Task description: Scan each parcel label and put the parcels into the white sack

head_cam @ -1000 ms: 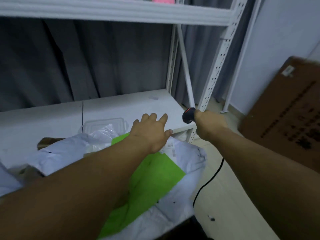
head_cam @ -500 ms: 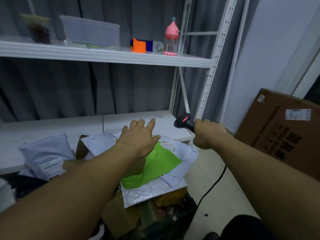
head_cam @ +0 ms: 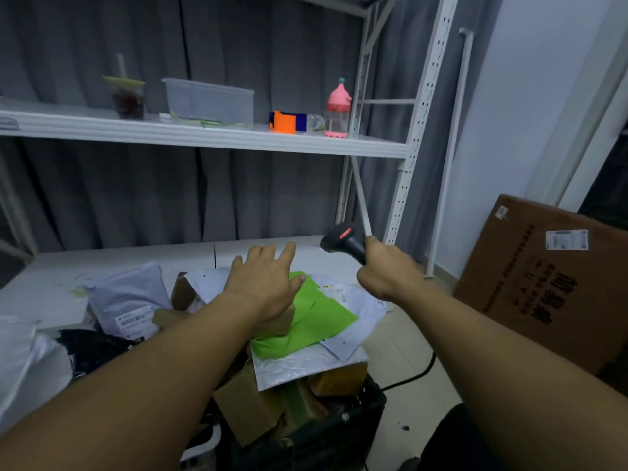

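Right hand (head_cam: 384,277) grips scanner (head_cam: 343,241) beside parcels (head_cam: 323,317).

Single head-worn view, looking forward and a little down, close over the parcel pile (head_cam: 323,317), white shelving (head_cam: 204,139) straight ahead

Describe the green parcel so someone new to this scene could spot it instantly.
Start at the black crate heaped with parcels, in front of the white lower shelf. Near the top of the heap, just right of the spread left hand, lies the green parcel, overlapping a silver bubble mailer. It is the heap's only bright green item; its neighbours are white, grey or brown.
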